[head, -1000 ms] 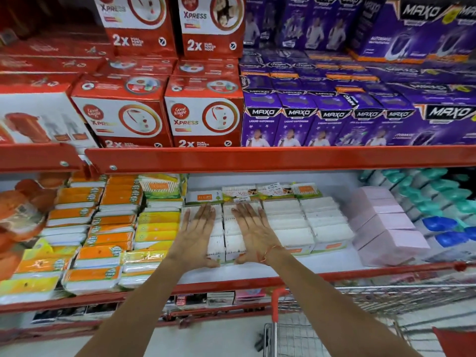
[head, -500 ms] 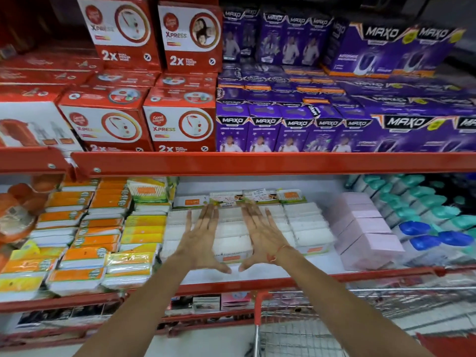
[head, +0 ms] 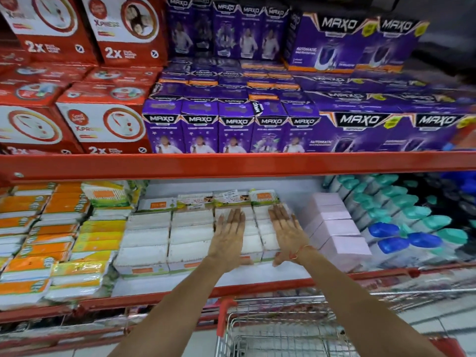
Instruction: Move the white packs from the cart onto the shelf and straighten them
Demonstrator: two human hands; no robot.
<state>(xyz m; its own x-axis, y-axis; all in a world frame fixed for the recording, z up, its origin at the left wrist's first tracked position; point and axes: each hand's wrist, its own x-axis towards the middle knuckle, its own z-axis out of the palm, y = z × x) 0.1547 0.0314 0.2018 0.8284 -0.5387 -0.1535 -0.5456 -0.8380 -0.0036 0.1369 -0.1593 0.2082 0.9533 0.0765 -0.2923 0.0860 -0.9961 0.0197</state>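
Note:
White packs point(head: 167, 235) lie in several rows on the middle shelf point(head: 257, 279), with orange labels at their front ends. My left hand point(head: 228, 234) rests flat, palm down, on the third row from the left. My right hand point(head: 287, 230) lies flat on the rightmost row, fingers pointing toward the shelf's back. Both hands hold nothing. The wire cart point(head: 278, 331) with a red handle stands below my arms; what I see of its basket has no packs in it.
Orange and yellow packs point(head: 61, 235) fill the shelf to the left. Pink boxes point(head: 334, 228) and teal- and blue-capped bottles point(head: 407, 228) stand to the right. Red and purple cartons point(head: 231, 124) crowd the shelf above, behind a red beam point(head: 231, 163).
Both hands have slid from the left rows of white packs to the right rows. The view has shifted, so the shelf contents sit further left in frame.

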